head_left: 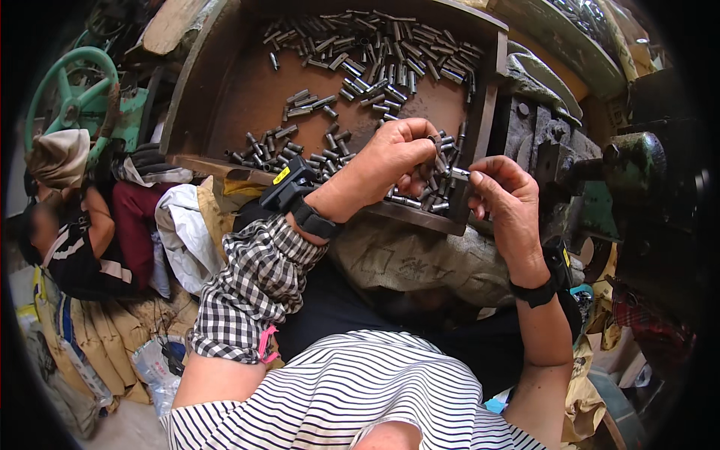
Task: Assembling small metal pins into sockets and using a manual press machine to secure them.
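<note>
My right hand [508, 202] pinches a short shiny metal tube [459, 173] between thumb and fingertips, just beyond the right front corner of a wooden tray [217, 112]. Close beside it, over the tray's near right part, my left hand [401, 159] is curled closed. A dark round end of a metal tube [433, 140] shows between its thumb and forefinger; the palm is hidden. Many similar metal tubes [375, 67] lie in the tray, heaped at the far side. A looser group of tubes [270, 146] spreads along the near side, partly behind my left wrist.
A dark machine [637, 165] with a round spindle stands close on my right. Below the tray hangs a greyish sack [427, 262]. At the left are a green handwheel [71, 101], piled cloths [187, 232] and another person [82, 232]. Folded brown sacks [105, 345] lie lower left.
</note>
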Available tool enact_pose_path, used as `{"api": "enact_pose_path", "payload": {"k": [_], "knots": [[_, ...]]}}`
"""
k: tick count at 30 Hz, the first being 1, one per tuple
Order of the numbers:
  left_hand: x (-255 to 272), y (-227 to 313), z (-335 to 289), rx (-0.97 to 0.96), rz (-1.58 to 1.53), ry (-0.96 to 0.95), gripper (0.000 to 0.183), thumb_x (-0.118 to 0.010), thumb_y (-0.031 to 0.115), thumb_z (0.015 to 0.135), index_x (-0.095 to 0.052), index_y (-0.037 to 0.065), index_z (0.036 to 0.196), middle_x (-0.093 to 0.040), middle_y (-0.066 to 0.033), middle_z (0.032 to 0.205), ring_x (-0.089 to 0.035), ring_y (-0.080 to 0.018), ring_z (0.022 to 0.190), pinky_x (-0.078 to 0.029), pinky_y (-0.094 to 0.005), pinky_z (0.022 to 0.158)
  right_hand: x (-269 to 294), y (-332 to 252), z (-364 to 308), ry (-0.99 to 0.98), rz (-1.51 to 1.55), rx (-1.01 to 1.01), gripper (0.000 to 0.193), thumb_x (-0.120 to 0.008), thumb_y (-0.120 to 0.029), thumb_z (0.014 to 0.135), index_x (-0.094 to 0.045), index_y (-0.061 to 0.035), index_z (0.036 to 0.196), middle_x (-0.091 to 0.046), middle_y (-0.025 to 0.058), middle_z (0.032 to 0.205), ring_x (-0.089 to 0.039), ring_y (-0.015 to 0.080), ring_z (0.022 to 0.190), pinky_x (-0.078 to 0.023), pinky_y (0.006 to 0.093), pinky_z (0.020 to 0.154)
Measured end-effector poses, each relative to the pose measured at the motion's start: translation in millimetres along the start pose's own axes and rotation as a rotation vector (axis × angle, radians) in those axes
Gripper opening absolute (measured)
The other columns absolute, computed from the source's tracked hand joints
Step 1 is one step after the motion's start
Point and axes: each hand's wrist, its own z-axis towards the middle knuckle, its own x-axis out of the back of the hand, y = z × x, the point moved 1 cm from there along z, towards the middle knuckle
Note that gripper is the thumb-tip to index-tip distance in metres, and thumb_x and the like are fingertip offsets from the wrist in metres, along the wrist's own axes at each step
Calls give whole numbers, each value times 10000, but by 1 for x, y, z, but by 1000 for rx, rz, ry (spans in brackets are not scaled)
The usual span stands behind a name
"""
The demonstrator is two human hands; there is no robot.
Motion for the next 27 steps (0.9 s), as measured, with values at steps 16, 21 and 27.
{"api": "enact_pose_path", "payload": {"k": [16,21,27], "knots": [[-2,-7,-3,-63,40,-40,174,-484,108,897,-582,21,1011,-614,-33,703,-589,-77,504,-436,-147,409,-5,6,-2,34,273,-55,112,-651,-70,840,-591,-9,913,-624,38,775,-613,80,594,-463,167,465],[-6,-9,-7,-70,31,-23,186,-567,148,902,-572,11,1027,-629,-45,718,-592,-77,508,-424,-146,406,-6,7,-2,50,193,18,107,-654,-69,838,-591,-16,906,-627,38,755,-615,84,595,-463,169,467],[-13,-4,-11,-81,162,-154,221,-601,198,897,-565,22,1025,-641,-48,744,-612,-82,537,-428,-144,419,4,4,-1,-12,191,-57,112,-663,-52,823,-586,-20,897,-629,41,751,-618,90,585,-464,182,461]]}}
